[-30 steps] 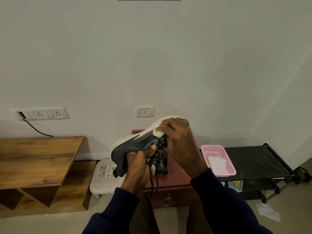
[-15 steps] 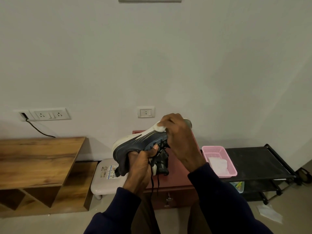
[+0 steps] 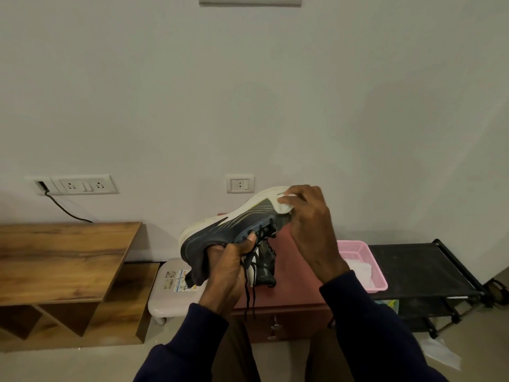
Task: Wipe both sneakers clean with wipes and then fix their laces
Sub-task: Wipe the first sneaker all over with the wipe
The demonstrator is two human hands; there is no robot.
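A dark blue sneaker (image 3: 225, 232) with a thick white sole is held in the air on its side, sole facing away, toe up to the right. My left hand (image 3: 230, 267) grips it at the collar near the heel, and black laces hang down below that hand. My right hand (image 3: 308, 224) pinches a white wipe (image 3: 285, 206) against the sole edge at the toe. A second dark sneaker (image 3: 264, 267) stands behind, on the red-brown cabinet (image 3: 292, 274), largely hidden by my hands.
A pink basket (image 3: 378, 283) with white wipes sits at the cabinet's right, beside a black shoe rack (image 3: 418, 266). A white stool (image 3: 170, 296) and a wooden shelf unit (image 3: 63, 260) stand to the left. A used wipe (image 3: 440, 352) lies on the floor at right.
The right hand with the wipe has slid along the sole edge toward the toe. The left hand keeps the same hold on the sneaker.
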